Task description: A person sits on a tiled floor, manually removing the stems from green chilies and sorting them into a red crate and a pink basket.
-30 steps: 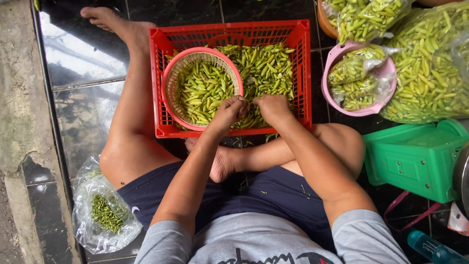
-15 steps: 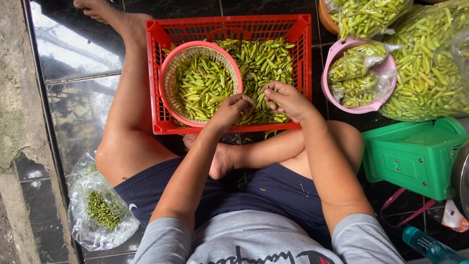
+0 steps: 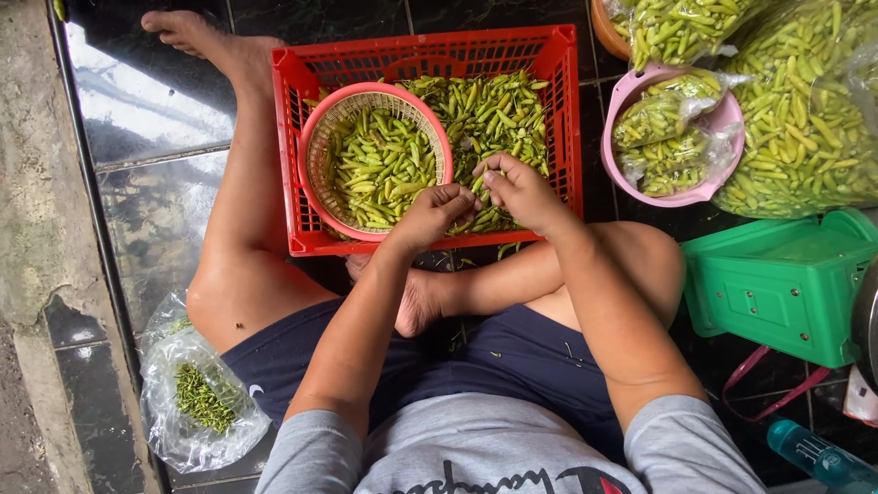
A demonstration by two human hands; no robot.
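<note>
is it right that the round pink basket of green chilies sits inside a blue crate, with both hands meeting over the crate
Not quite: the head view shows the crate is red, not blue. The round pink basket of green chilies does sit inside it, and the left hand and right hand meet over the crate.

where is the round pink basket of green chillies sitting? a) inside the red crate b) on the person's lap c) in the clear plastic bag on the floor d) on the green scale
a: the round pink basket full of green chillies sits inside the red crate, at its left end, with loose chillies filling the crate beside it; both hands, left hand and right hand, work at the crate's near edge.
</note>
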